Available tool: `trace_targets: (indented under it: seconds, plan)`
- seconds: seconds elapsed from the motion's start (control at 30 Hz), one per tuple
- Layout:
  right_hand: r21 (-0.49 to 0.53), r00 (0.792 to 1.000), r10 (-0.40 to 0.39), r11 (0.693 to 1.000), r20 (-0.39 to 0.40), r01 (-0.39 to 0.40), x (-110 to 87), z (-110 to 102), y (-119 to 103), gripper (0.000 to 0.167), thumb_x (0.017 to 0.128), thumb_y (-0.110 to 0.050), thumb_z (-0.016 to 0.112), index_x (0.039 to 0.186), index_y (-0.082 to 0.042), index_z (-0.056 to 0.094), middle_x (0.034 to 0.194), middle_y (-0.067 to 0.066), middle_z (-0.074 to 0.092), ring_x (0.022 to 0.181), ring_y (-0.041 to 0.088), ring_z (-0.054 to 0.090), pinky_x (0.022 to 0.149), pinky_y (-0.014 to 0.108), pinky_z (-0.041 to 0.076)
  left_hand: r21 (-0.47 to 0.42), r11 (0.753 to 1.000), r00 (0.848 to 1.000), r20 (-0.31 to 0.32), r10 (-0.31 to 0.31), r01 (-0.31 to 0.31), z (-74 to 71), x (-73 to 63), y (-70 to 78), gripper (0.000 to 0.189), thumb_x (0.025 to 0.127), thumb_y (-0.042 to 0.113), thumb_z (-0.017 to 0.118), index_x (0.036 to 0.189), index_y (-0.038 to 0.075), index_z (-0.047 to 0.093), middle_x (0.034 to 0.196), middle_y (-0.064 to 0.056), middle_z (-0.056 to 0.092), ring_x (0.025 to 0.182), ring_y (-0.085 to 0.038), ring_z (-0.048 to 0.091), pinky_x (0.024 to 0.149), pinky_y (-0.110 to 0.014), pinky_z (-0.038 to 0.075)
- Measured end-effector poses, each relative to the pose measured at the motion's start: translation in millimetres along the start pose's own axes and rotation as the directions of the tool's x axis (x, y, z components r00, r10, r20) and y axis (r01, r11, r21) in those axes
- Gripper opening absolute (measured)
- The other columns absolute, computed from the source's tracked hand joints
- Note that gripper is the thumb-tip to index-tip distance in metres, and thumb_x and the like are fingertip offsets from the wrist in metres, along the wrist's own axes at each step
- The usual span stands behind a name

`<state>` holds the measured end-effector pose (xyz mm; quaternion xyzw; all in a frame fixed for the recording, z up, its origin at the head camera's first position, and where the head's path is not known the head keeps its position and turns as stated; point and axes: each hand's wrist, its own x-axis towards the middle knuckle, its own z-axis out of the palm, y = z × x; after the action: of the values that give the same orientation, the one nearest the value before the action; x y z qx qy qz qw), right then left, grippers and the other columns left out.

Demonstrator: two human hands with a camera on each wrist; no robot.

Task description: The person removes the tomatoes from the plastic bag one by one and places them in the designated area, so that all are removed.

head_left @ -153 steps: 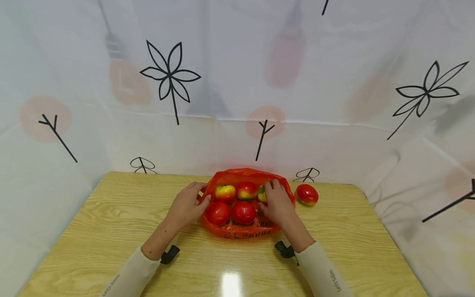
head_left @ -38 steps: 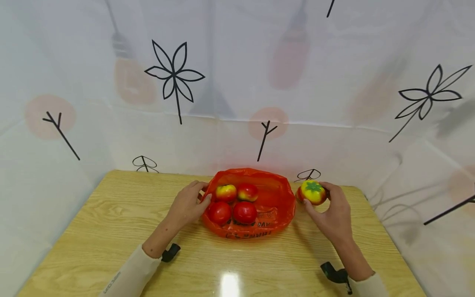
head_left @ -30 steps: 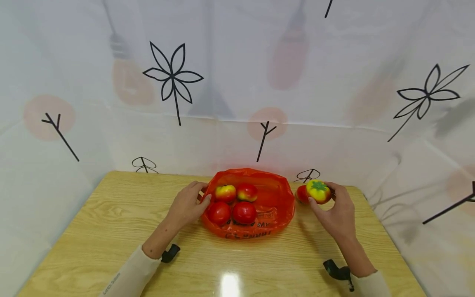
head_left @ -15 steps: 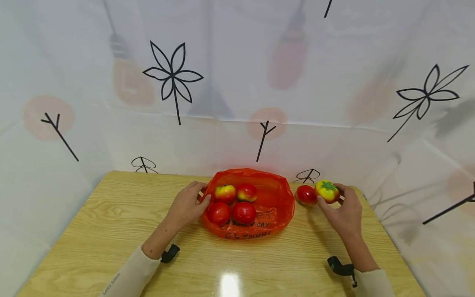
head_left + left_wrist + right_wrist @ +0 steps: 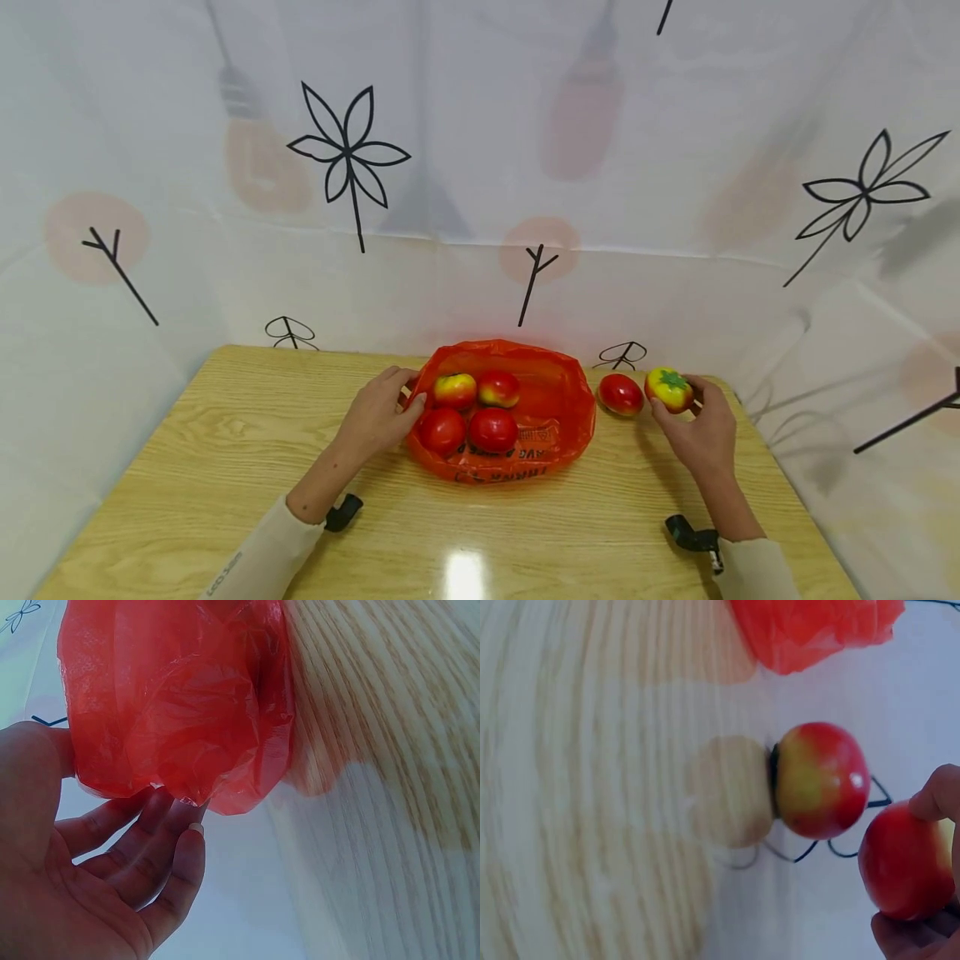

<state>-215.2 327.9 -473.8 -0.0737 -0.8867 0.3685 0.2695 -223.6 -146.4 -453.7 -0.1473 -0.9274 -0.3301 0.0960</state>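
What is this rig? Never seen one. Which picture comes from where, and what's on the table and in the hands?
No robot here: a person works with two bare hands. The head picture comes from a camera worn on the head, looking forward and down; the other two come from cameras worn on each wrist.

On the wood-grain table sits an open red plastic bag with four fruits visible inside: two mostly red at the front, two red-and-yellow behind. A lone red-and-yellow fruit rests on the table just right of the bag.

The left hand grips the bag's side. The right hand holds a red-and-yellow fruit with a green leafy top. Behind hangs a printed cloth.
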Motion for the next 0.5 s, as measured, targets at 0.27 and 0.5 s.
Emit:
trace_targets:
  seconds: [0.27,0.5]
  plan:
    - [0.037,0.997,0.071,0.997,0.037,-0.073,8.1,9,11,0.065,0.089,-0.012,0.081,0.141,0.010,0.048,0.138,0.028,0.054,0.128,0.046,0.056,0.106,0.064,0.049,0.007,1.000,1.000,-0.002,0.003,-0.003,0.7,-0.3,-1.2,0.035,0.099,0.022,0.071,0.129,0.006,0.070,0.117,-0.007,0.069,0.088,-0.019,0.066,0.075,-0.033,0.060]
    - [0.007,0.991,0.115,0.993,0.073,-0.115,10.3,12,20,0.068,0.091,-0.016,0.080,0.144,0.010,0.046,0.141,0.030,0.051,0.129,0.048,0.053,0.108,0.062,0.048,0.001,1.000,1.000,0.005,-0.001,0.001,1.7,0.1,-2.4,0.035,0.099,0.023,0.071,0.131,0.007,0.069,0.117,-0.006,0.069,0.089,-0.018,0.065,0.075,-0.031,0.059]
